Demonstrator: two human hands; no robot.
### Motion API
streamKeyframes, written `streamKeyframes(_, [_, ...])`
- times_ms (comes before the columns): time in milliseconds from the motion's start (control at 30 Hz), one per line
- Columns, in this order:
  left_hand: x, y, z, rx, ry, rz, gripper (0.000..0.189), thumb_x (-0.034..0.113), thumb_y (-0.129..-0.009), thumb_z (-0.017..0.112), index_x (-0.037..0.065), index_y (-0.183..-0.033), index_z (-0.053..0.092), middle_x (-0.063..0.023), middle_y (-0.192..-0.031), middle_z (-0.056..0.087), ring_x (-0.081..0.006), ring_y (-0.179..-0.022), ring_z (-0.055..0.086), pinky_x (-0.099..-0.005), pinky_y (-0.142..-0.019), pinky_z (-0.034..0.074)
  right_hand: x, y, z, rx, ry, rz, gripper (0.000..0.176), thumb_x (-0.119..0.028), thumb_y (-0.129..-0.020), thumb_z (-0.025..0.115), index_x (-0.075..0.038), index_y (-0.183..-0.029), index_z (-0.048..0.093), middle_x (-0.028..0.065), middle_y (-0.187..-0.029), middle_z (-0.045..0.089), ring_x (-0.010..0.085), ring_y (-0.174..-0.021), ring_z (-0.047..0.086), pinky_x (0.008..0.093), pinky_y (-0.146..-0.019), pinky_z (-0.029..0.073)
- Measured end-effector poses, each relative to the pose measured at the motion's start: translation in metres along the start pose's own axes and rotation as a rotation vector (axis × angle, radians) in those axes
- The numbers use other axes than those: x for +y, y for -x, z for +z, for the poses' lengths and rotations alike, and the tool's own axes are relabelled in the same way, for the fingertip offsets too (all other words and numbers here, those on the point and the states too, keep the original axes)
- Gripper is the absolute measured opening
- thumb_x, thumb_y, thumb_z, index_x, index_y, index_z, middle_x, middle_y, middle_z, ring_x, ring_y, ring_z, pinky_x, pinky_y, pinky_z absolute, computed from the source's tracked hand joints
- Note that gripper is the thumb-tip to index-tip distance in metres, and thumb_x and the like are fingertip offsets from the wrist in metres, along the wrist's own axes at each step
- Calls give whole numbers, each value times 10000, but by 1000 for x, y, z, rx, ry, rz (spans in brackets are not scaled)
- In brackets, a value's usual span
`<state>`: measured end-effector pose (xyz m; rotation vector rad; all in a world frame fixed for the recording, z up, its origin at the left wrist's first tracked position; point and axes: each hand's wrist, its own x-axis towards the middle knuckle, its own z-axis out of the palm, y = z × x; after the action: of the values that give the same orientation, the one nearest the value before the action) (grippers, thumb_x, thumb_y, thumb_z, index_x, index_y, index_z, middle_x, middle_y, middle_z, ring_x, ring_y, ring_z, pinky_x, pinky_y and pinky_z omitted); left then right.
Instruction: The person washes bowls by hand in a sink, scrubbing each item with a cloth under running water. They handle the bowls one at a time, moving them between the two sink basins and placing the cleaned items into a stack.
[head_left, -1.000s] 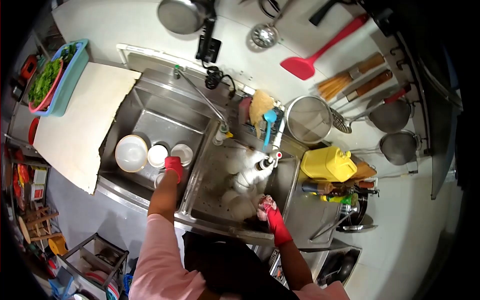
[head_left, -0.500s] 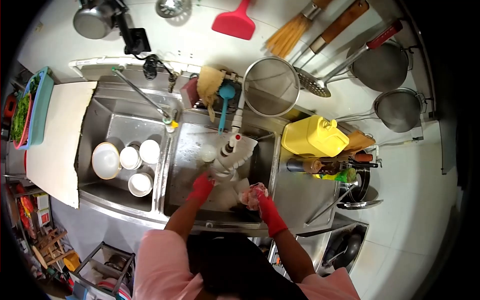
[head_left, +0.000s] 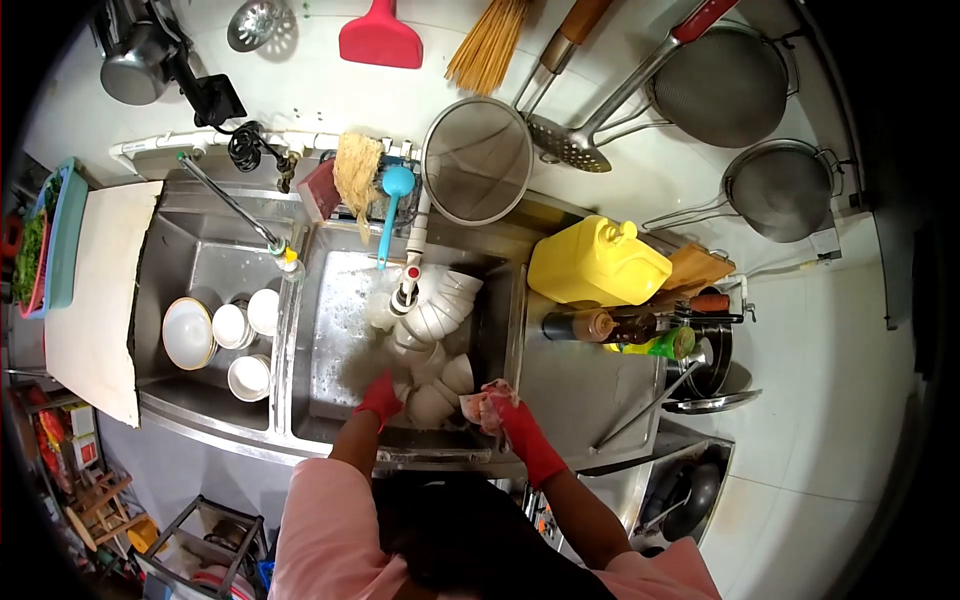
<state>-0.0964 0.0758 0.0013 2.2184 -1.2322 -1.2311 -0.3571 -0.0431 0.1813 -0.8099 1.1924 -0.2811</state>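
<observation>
My left hand (head_left: 380,397), in a red rubber glove, is low in the right sink basin (head_left: 335,400), its fingertips right at the edge of a group of white bowls (head_left: 432,403). Its fingers are blurred and partly hidden by foam and bowls, so I cannot tell whether it grips one. A pinkish wet cloth (head_left: 488,404) is bunched in my right hand (head_left: 522,432), also red-gloved and closed, near the basin's right wall. Behind the group, a curved row of nested white bowls (head_left: 438,308) lies on its side next to the tap (head_left: 404,296). Soapy water covers the basin floor.
In the left basin sit a wide bowl (head_left: 188,333) and several small white bowls (head_left: 249,377). A second faucet (head_left: 235,203) reaches over that basin. To the right stand a yellow jug (head_left: 598,262) and bottles (head_left: 590,324). Strainers (head_left: 478,160) hang at the back.
The view has shifted, so the surroundings appear farther left. My left hand has drawn back slightly towards me. The near bowls, blurred before, now show clearly. My right hand still holds the cloth.
</observation>
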Motion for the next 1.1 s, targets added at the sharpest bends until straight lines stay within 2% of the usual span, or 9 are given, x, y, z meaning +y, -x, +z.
streamKeyframes(167, [25,14,-37,140,-247,-229,709,274,-622,793,49,-1206,458,-187,-1127,552,-356,-1071,534,-431,-900,453,-17,8,21,-39,-1,-5,298,-269,-901,530,-127,-1163,512,6,-941,565,133,-745,575,287,-623,502])
streamKeyframes(367, [36,8,-110,475,-517,-74,752,279,-613,780,69,-1229,403,-168,-1053,504,-343,-959,536,-434,-801,458,-11,4,45,-189,-255,-42,389,-280,-895,576,-117,-1233,478,2,-1062,570,112,-930,560,262,-795,468])
streamKeyframes(533, [56,22,-145,723,170,49,527,207,-721,720,75,-1191,523,-190,-1102,511,-365,-975,533,-446,-875,426,-22,-20,99,-205,-381,-259,500,-277,-877,620,-102,-1297,412,39,-1227,516,154,-1121,513,284,-905,427])
streamKeyframes(633, [10,-8,-97,457,924,-164,539,455,-896,561,80,-1277,493,-112,-1267,525,-206,-1097,523,-338,-892,443,-58,-21,141,-340,-193,-296,570,-277,-871,613,-81,-1348,368,82,-1279,491,178,-1204,456,301,-955,393])
streamKeyframes(700, [115,62,-147,314,1256,-292,595,527,-923,456,42,-1266,487,-97,-1123,598,-202,-1019,564,-326,-845,468,-71,-18,163,-458,54,-345,637,-301,-859,594,-52,-1383,331,140,-1304,471,224,-1222,440,354,-963,392])
streamKeyframes(767, [68,29,-110,210,1437,-60,484,456,-950,453,69,-1234,513,-64,-1078,611,-166,-969,580,-288,-831,483,-61,-27,177,83,1234,-892,660,-336,-854,565,-38,-1387,316,186,-1241,507,278,-1144,499,403,-910,429])
streamKeyframes(800, [80,34,-116,223,1509,-33,455,439,-957,448,71,-1214,526,-58,-1061,613,-158,-957,579,-283,-821,482,-64,-19,186,234,1384,-990,577,-362,-850,561,-12,-1291,435,214,-1211,518,310,-1103,516,413,-868,458])
streamKeyframes(933, [98,60,-123,385,1248,92,359,362,-961,480,57,-1126,572,-26,-971,602,-116,-855,552,-254,-741,461,-22,-73,189,324,1167,-547,396,-398,-839,548,-18,-931,613,213,-961,631,342,-859,622,460,-694,501])
streamKeyframes(1100, [100,71,-131,265,1014,57,346,372,-934,514,64,-1079,576,-47,-817,583,-150,-703,538,-280,-665,465,-30,-59,211,456,1059,-682,441,-489,-833,502,-84,-732,648,169,-778,653,349,-694,621,448,-596,493])
